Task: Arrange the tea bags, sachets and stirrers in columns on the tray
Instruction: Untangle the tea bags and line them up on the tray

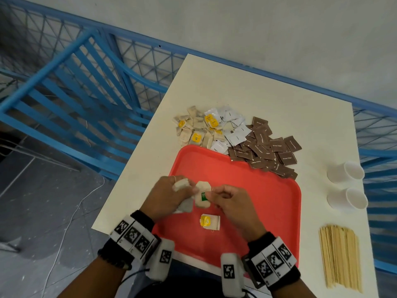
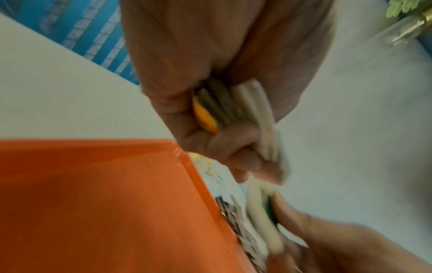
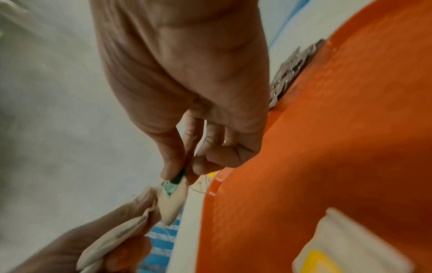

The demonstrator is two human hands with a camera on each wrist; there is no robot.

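Tray (image 1: 268,190) lies on white table (image 1: 214,87) beside blue railing (image 1: 64,87).

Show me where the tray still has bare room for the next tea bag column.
Most of the red tray is bare: everything right of the yellow-tagged tea bag, up to the far rim. Crowded: the near-left part under both hands, and the far-right rim, where brown sachets overlap it.

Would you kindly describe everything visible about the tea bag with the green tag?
The tea bag with the green tag is a cream, paper-looking pouch with angled top corners and a small green label. It is held above the red tray, pinched at the tag by the right hand; the left hand, gripping other bags, touches its left edge.
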